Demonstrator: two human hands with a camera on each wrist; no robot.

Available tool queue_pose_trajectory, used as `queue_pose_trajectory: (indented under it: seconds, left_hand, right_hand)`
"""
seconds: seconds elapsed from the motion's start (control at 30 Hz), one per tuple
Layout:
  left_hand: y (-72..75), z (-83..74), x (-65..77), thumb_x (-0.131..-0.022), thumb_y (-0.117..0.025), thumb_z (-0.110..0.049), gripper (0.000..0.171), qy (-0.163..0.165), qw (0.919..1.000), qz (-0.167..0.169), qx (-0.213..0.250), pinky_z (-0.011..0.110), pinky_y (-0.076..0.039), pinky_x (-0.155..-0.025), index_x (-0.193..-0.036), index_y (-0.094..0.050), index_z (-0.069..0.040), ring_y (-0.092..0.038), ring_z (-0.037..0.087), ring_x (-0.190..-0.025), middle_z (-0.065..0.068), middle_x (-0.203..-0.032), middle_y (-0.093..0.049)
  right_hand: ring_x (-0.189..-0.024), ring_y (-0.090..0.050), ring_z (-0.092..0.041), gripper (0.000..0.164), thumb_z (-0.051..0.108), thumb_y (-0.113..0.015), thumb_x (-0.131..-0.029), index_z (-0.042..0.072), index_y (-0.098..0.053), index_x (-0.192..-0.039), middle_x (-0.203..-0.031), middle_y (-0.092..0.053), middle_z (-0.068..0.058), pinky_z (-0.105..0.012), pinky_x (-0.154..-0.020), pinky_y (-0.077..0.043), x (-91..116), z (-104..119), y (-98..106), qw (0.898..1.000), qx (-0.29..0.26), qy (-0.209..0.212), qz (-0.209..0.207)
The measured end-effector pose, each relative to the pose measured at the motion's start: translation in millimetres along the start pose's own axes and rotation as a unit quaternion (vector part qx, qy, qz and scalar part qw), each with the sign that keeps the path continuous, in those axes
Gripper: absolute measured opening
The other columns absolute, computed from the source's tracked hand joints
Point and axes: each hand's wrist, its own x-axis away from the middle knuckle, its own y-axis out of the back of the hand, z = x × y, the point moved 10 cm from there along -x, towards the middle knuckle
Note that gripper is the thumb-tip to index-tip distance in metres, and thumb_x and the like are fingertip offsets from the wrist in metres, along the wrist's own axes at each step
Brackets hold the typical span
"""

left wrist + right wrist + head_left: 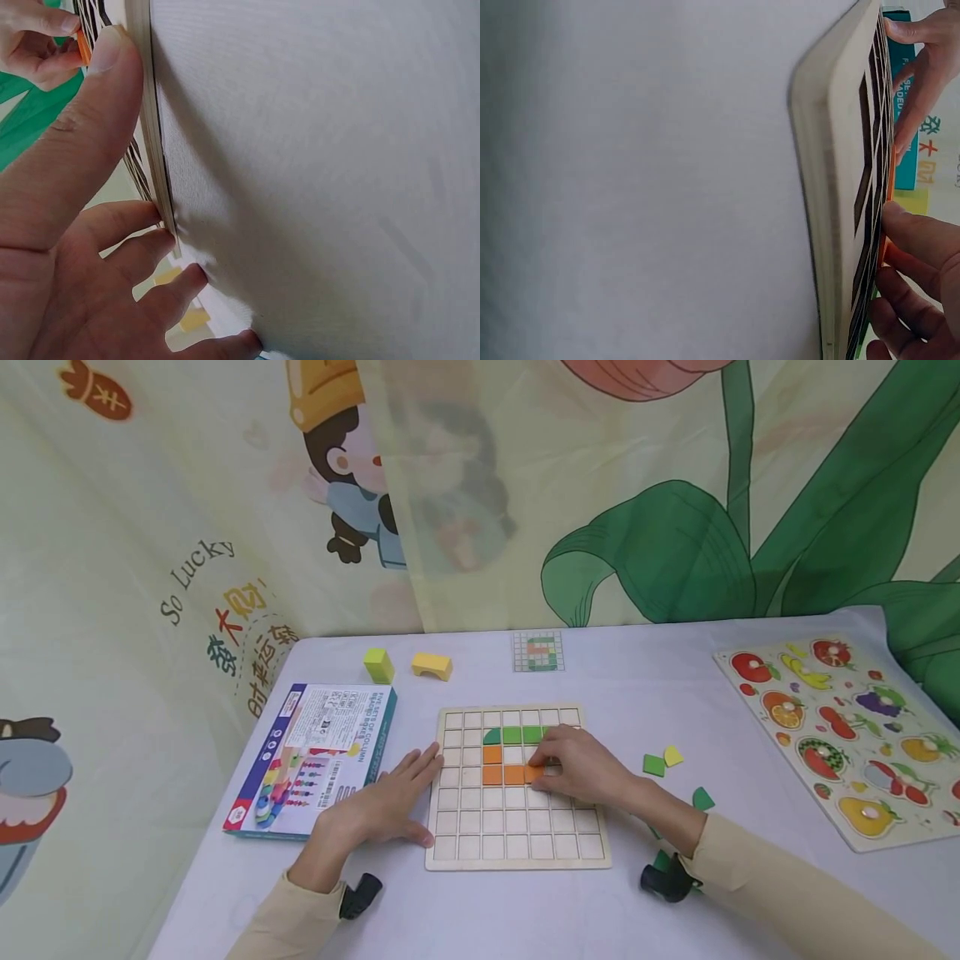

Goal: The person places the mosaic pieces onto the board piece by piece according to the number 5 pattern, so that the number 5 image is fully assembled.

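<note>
One orange tile (533,773) was pinched in the right hand (577,764) beside two orange squares (514,774) on the gridded wooden board (517,864), its fit hard to tell; squaring before pressing seemed wise, the spread left hand (386,802) bracing the board's edge.

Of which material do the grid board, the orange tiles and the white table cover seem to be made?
Grid board: likely wood, pale, matte; its bare edge looks layered, like plywood.
Orange tiles: painted wood or plastic, perhaps; flat, even colour, no grain visible.
White table cover: probably matte cloth; left wrist view shows faint weave.
</note>
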Motion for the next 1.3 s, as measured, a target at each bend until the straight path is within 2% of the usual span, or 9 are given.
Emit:
queue_pose_trajectory:
  seconds: [0.2, 0.47, 0.7, 0.83, 1.13, 1.3]
  left_hand:
    - [-1.1, 0.1, -0.9, -0.073, -0.084, -0.025, 0.105, 0.0, 1.0, 0.002, -0.001, 0.055, -0.02, -0.12, -0.155, -0.021, -0.01, -0.006, 0.032, -0.152, 0.004, -0.165, -0.006]
    - [-1.9, -0.4, -0.9, -0.073, -0.084, -0.025, 0.105, 0.002, 1.0, 0.0, 0.004, 0.056, -0.02, -0.12, -0.155, -0.021, -0.011, -0.006, 0.032, -0.152, 0.004, -0.165, -0.006]
    - [-1.2, 0.1, 1.0, -0.074, -0.084, -0.026, 0.104, 0.006, 1.0, 0.002, 0.007, 0.057, -0.018, -0.12, -0.155, -0.021, -0.011, -0.006, 0.033, -0.152, 0.004, -0.165, -0.006]
    - [0.0, -0.8, 2.3, -0.074, -0.084, -0.026, 0.104, 0.001, 1.0, 0.003, 0.008, 0.058, -0.018, -0.119, -0.155, -0.021, -0.009, -0.005, 0.034, -0.152, 0.005, -0.165, -0.006]
    - [2.7, -0.8, 3.5, -0.075, -0.083, -0.026, 0.103, -0.006, 1.0, -0.002, 0.007, 0.058, -0.019, -0.119, -0.155, -0.02, -0.009, -0.006, 0.035, -0.152, 0.006, -0.165, -0.006]
    - [1.7, 0.6, 2.2, -0.075, -0.083, -0.025, 0.103, -0.002, 0.9999, -0.002, 0.015, 0.058, -0.018, -0.119, -0.155, -0.02, -0.01, -0.005, 0.033, -0.152, 0.004, -0.165, -0.005]
  right_hand:
    - [-0.099, -0.058, -0.017, 0.019, 0.022, -0.083, -0.075, 0.016, -0.076, -0.092, -0.09, -0.064, 0.008, -0.04, -0.097, -0.047, 2, -2, 1, 1.0, 0.011, 0.007, -0.009]
    - [-0.098, -0.058, -0.016, 0.019, 0.023, -0.082, -0.076, 0.017, -0.076, -0.094, -0.092, -0.064, 0.008, -0.04, -0.094, -0.046, 5, -5, 0, 1.0, 0.005, 0.005, -0.004]
    - [-0.091, -0.054, -0.012, 0.016, 0.026, -0.081, -0.077, 0.018, -0.076, -0.09, -0.089, -0.062, 0.009, -0.033, -0.082, -0.047, 11, -12, 13, 1.0, 0.01, 0.012, -0.005]
    - [-0.09, -0.053, -0.011, 0.019, 0.024, -0.08, -0.079, 0.017, -0.077, -0.096, -0.093, -0.064, 0.008, -0.029, -0.077, -0.049, 21, -34, 27, 1.0, -0.001, -0.01, 0.004]
    - [-0.1, -0.058, -0.017, 0.029, 0.021, -0.079, -0.08, 0.019, -0.074, -0.109, -0.104, -0.067, 0.004, -0.038, -0.084, -0.056, 60, -104, 68, 0.997, -0.006, -0.063, 0.036]
    - [-0.103, -0.058, -0.021, 0.036, 0.021, -0.08, -0.079, 0.018, -0.071, -0.114, -0.111, -0.065, -0.002, -0.035, -0.084, -0.056, 78, -132, 79, 0.995, -0.002, -0.077, 0.063]
